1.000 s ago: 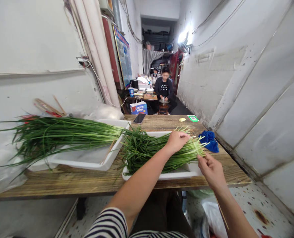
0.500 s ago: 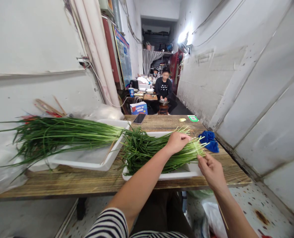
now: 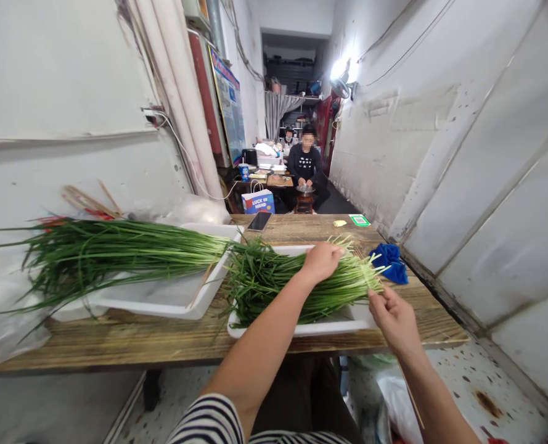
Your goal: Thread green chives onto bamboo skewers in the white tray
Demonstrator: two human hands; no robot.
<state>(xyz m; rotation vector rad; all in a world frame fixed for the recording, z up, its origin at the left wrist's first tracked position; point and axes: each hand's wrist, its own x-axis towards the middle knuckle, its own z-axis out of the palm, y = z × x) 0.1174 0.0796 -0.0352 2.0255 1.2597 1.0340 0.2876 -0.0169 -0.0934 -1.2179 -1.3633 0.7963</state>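
While left hand (image 3: 322,261) curls over stalks (image 3: 333,294), right hand (image 3: 396,316) nearly closed, pinching some

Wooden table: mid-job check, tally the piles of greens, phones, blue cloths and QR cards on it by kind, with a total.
Piles of greens: 2
Phone: 1
Blue cloth: 1
QR card: 1
Total: 5

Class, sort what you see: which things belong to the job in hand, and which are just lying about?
Job, it seems:
left hand, over the greens
right hand, at their pale ends
white tray beneath them
probably the second bundle, across another tray

Lying about:
phone
blue cloth
green-edged card
paper bag
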